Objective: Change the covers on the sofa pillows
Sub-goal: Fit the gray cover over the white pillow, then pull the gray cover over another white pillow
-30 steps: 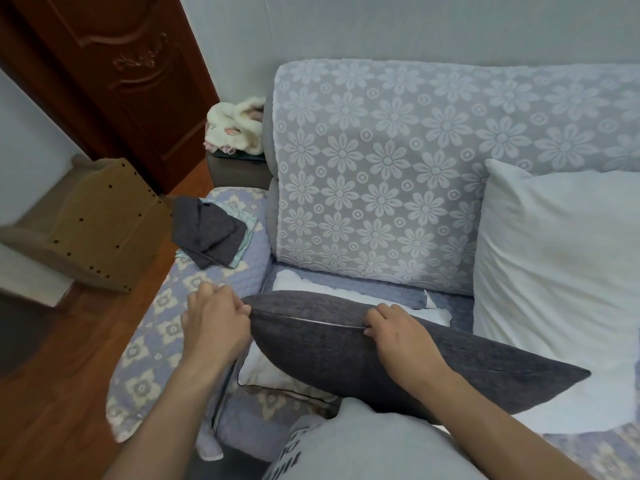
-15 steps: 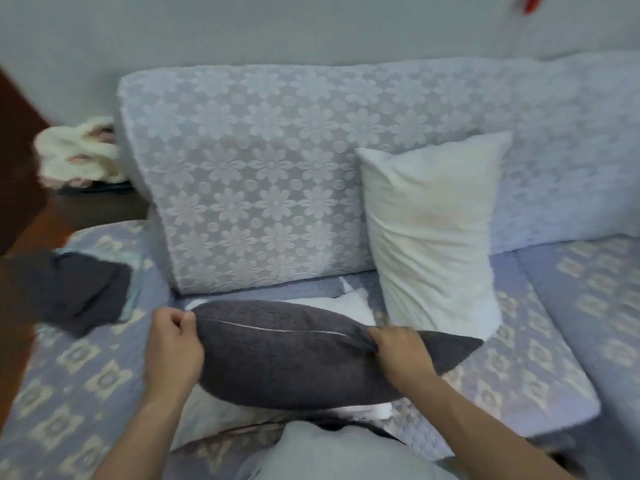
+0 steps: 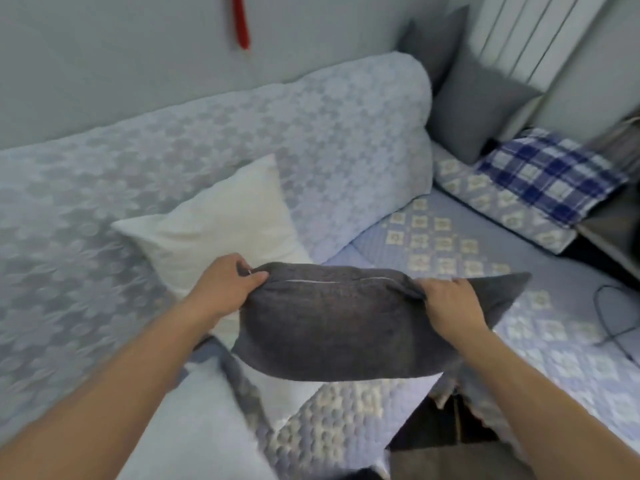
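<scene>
— Where is the dark grey pillow [image 3: 339, 327] sitting right now?
— It is hanging in the air above the sofa seat [image 3: 450, 244], with its zipper line [image 3: 332, 280] facing up along the top edge. Both hands are carrying it between them.
— How are the hands gripping?
— The left hand [image 3: 225, 289] is pinching the pillow's left top corner, thumb lying on top beside the end of the zipper. The right hand [image 3: 450, 306] is curling its fingers over a gathered fold of the cover near the right end, and the right corner is sticking out as a point past that hand.
— What is crowding it?
— A bare white pillow [image 3: 221, 220] is leaning against the lace-covered backrest [image 3: 173, 150] just behind the left hand. Another white cushion [image 3: 194, 410] is lying low at the front left, under the left forearm.
— And where is open room lying?
— To the right, the quilted seat is stretching away unoccupied toward the corner, where a grey cushion [image 3: 478, 102] is standing and a blue checked pillow [image 3: 550, 174] is lying. A dark cable [image 3: 609, 320] is trailing over the seat's right side. The front edge of the seat is dropping to a dark gap below the right forearm.
</scene>
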